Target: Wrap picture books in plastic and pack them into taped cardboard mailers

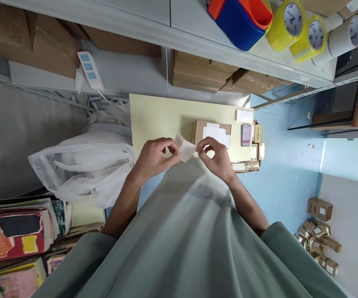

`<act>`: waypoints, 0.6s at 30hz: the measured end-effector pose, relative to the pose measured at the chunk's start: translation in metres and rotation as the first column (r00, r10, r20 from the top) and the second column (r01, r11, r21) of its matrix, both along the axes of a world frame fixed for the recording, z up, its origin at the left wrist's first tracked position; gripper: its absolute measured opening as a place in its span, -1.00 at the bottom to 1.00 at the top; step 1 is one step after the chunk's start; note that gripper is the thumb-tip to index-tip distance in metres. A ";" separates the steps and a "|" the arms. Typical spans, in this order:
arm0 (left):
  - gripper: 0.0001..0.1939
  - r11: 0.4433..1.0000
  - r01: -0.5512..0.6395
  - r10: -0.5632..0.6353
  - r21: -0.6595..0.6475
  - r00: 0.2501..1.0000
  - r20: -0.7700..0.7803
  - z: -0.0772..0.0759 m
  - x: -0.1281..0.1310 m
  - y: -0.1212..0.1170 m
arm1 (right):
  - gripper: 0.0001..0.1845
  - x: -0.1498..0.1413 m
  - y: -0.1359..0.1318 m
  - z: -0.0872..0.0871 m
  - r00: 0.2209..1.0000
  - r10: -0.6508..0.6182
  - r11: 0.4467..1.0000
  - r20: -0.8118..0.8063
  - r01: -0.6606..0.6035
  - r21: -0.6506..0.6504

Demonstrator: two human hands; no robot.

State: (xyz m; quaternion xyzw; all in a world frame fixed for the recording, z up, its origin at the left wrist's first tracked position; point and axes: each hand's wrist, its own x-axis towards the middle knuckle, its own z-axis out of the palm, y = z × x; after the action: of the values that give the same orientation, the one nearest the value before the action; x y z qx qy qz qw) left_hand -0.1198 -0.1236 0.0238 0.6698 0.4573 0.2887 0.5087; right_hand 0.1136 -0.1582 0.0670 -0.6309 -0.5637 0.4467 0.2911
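Note:
A small pale piece of paper, perhaps a sticker (186, 150), is held up at a slant in front of my body. My left hand (159, 155) pinches its left edge between thumb and forefinger. At the opposite corner, the closed fingertips of my right hand (215, 157) grip the same paper. Just behind the right hand, a brown cardboard box (198, 129) with a white label on top sits on a pale yellow table (160, 114). Farther right on the table lie a purple-and-white pack (246, 135) and a white slip (243, 115).
A shelf above the table carries a blue-and-red tape dispenser (241, 22) and yellow tape rolls (286, 25). A white power strip (90, 71) hangs there. White plastic bags (82, 161) and stacked books (14, 234) stand at left. Cardboard boxes (320, 209) lie on the right-hand floor.

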 end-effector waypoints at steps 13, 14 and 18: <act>-0.94 0.841 -0.541 0.483 -0.007 0.756 -0.441 -0.070 -0.077 0.037 | -0.82 0.056 0.003 -0.005 0.879 -0.478 0.860 0.000 0.467 0.204; -0.91 0.808 -0.586 0.524 0.051 0.677 -0.517 -0.069 -0.091 0.042 | -0.81 0.058 0.003 -0.003 0.871 -0.490 0.853 -0.009 0.482 0.201; -0.73 0.713 -0.661 0.606 0.234 0.413 -0.679 -0.067 -0.154 0.062 | -0.81 0.057 0.001 0.001 0.884 -0.466 0.868 -0.037 0.465 0.174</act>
State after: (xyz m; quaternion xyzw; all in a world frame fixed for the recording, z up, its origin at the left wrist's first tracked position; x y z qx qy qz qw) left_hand -0.2742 -0.0618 -0.0430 0.4842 0.8448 0.1580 0.1641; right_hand 0.1705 -0.1574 0.0677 -0.7209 -0.4334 0.3092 0.4436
